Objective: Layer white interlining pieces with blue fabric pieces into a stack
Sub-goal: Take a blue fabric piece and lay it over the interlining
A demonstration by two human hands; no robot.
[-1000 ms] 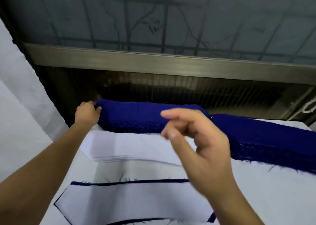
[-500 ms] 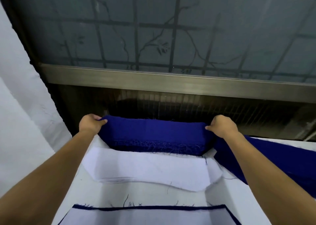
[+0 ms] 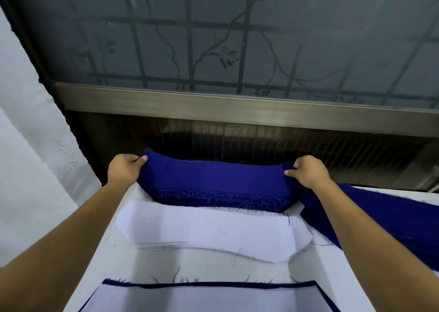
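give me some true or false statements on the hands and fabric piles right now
1. The left hand grips the left end of the blue pile. True.
2. The right hand lies flat on the white pile. False: it grips the blue pile's right end.
3. The white pile lies nearer the person than the blue pile. True.
4. The near stack has blue on top. False: white is on top, with a blue edge showing under it.

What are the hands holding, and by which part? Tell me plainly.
Both grip the top blue fabric piece on the blue fabric pile by its ends: the left hand pinches the left end, the right hand the right end.
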